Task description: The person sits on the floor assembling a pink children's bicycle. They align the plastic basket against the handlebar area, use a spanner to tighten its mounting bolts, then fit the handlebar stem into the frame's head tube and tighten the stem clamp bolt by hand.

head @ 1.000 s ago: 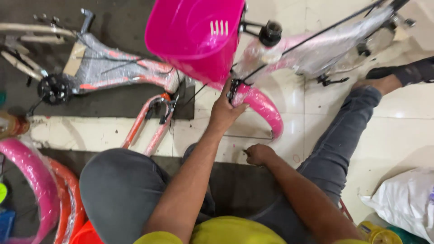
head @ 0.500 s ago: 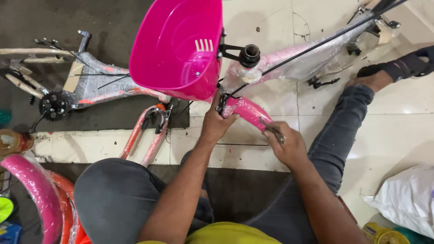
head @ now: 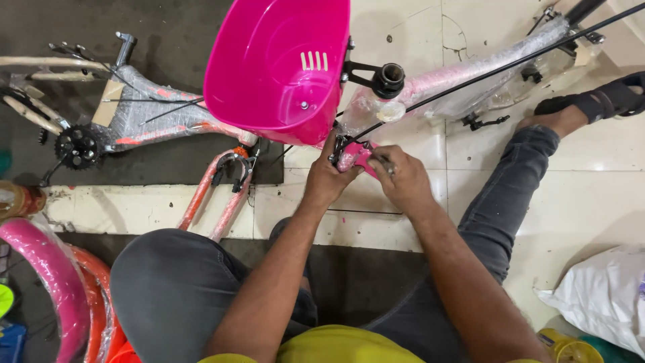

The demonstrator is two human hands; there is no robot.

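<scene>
My left hand (head: 329, 180) and right hand (head: 403, 180) have fingers clamped on a pink mudguard (head: 355, 156), just beneath the pink bicycle basket (head: 279, 67), above the tiled floor (head: 591, 195).

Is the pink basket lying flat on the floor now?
No, the pink basket is mounted on the front of the wrapped bicycle frame, raised above the floor tiles.

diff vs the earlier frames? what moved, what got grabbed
The right hand came up from the lap and closed on the pink mudguard beside the left hand, which kept its grip there. The pink basket and wrapped bike frame stayed in place on the floor.
</scene>
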